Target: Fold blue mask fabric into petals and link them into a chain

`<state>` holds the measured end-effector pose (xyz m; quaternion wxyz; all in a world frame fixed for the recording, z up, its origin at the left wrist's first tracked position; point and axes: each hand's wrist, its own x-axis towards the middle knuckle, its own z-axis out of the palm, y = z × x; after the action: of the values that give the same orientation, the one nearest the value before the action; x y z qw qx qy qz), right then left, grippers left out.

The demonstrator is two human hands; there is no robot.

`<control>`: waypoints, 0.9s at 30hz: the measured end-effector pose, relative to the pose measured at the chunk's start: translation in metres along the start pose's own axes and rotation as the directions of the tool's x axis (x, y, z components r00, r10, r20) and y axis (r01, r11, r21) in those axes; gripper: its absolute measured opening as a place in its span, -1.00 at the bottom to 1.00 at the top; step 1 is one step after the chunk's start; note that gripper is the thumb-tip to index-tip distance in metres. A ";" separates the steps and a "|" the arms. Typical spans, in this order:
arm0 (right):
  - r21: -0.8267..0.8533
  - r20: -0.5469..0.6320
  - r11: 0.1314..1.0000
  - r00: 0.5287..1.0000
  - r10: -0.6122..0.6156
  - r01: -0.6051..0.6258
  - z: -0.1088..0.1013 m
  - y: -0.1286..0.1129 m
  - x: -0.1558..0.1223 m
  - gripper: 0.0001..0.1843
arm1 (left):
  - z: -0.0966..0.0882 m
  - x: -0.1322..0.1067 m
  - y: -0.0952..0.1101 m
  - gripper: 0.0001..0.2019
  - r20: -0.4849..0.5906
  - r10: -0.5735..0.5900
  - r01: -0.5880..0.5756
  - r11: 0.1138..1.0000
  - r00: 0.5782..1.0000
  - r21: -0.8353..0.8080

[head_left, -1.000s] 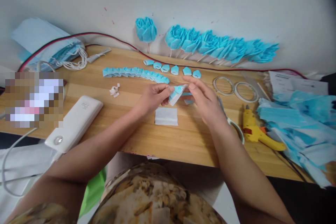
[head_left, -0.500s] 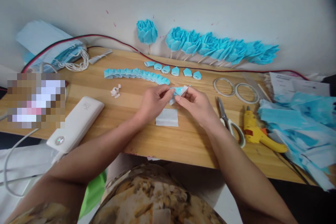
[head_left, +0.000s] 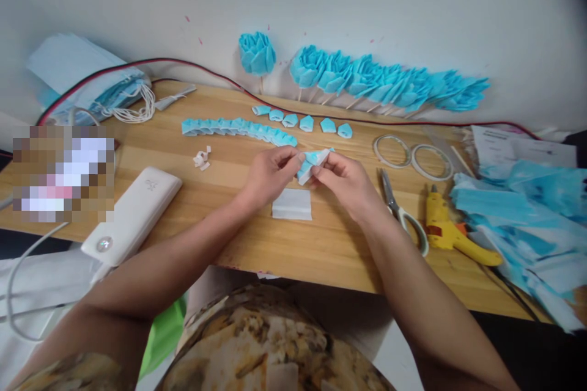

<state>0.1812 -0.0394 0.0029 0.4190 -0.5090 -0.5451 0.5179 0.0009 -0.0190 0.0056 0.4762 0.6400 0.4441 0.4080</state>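
Observation:
Between my two hands is a small folded piece of blue and white fabric [head_left: 313,165], coming to a point at its upper right. My left hand [head_left: 274,172] pinches its left side between thumb and fingers. My right hand [head_left: 345,182] grips its right side the same way. A flat pale fabric rectangle [head_left: 291,204] lies on the table just below them. Beyond my hands, a curved row of overlapping folded blue pieces [head_left: 238,128] stretches to the left. Several separate rolled blue pieces [head_left: 306,123] sit behind that row.
Blue fabric flowers on sticks [head_left: 362,76] lean against the wall. At right are two tape rolls [head_left: 431,162], scissors [head_left: 393,204], a yellow glue gun [head_left: 443,229] and blue fabric scraps [head_left: 527,208]. At left lie a white power bank [head_left: 135,214], white scraps [head_left: 202,159] and stacked face masks [head_left: 87,73].
The folded fabric has turned a little in my fingers and shows more of its blue face and a wider triangular shape. Both hands stay in nearly the same place.

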 end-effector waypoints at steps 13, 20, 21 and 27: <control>-0.018 -0.039 1.000 0.999 -0.024 0.024 -0.001 0.004 0.001 -0.70 | -0.002 0.003 0.001 -0.59 0.070 -0.104 0.116 0.975 0.992 -0.190; -0.038 -0.071 0.999 0.997 -0.030 0.028 -0.002 0.004 0.001 -0.71 | -0.003 0.007 -0.003 -0.51 0.063 -0.162 0.174 0.930 0.985 -0.325; -0.020 -0.073 0.999 0.997 -0.034 0.033 -0.001 0.004 0.001 -0.70 | -0.003 0.007 -0.004 -0.51 0.091 -0.156 0.178 0.932 0.983 -0.317; 0.015 -0.124 0.998 0.990 -0.063 0.065 -0.001 0.000 0.001 -0.69 | -0.003 0.007 -0.005 -0.70 0.254 -0.155 0.216 0.948 0.955 -0.233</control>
<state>0.1819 -0.0381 0.0028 0.4731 -0.5181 -0.5294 0.4769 -0.0007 -0.0107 0.0016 0.6405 0.5711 0.3869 0.3375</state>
